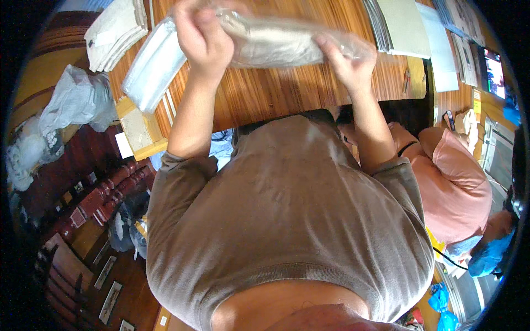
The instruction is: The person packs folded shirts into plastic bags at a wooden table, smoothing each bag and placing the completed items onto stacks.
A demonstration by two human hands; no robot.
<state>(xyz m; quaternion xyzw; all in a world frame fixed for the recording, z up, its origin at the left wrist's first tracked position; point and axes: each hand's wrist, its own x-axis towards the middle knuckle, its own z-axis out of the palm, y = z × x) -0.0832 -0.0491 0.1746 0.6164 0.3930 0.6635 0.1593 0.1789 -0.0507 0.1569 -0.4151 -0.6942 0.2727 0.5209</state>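
Both hands are raised over the striped wooden table (pixel 276 91) with a clear plastic bag (pixel 279 44) stretched between them. Something pale, perhaps folded cloth, shows inside the bag; motion blurs it. My left hand (pixel 208 41) is closed on the bag's left end. At its right end, my right hand (pixel 353 63) pinches the plastic, thumb on top. Beside my left forearm lies a pile of flat clear plastic bags (pixel 152 69). Farther left is a stack of folded off-white cloth (pixel 116 36).
At the right stand a pale green stack (pixel 406 27) and a whitish sheet (pixel 440 60). Small orange-handled snips (pixel 407 80) lie near the table's right edge. A person in pink (pixel 452 182) sits close on my right. Grey plastic bags (pixel 77 102) hang at left.
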